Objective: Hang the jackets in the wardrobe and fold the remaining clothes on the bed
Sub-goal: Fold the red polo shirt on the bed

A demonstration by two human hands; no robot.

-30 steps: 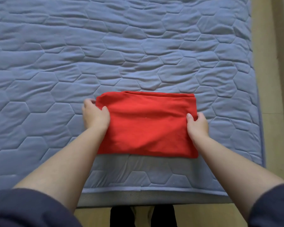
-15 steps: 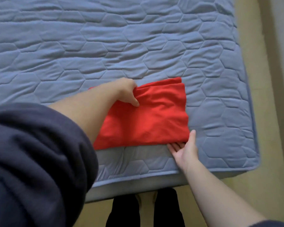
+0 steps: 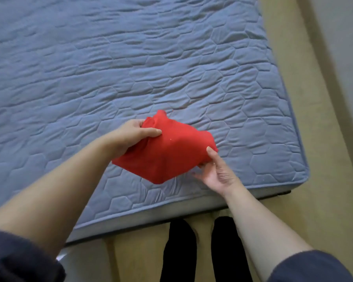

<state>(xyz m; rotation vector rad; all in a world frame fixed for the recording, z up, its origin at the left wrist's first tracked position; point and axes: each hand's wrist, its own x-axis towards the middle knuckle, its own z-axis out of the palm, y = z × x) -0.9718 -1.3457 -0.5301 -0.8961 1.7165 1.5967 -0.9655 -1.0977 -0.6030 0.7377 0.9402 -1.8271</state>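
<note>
Fingers and thumb of the left hand (image 3: 130, 137) are clamping the red garment (image 3: 167, 155); the right hand (image 3: 216, 171) is pinching its other side, thumb on top. Flat a second ago, the soft knit is now hovering, a compact bundle, above the near edge of the hexagon-quilted bed (image 3: 171, 68): this fold is looking nearly done.

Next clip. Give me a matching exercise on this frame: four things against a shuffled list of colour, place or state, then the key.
Things:
1. left hand
2. right hand
3. red garment
4. bed

Descriptions:
A. blue quilted cover
B. grips the cloth's left end
C. folded small, held between both hands
D. pinches the cloth's right edge, thumb on top

Pairs: 1-B, 2-D, 3-C, 4-A
</note>
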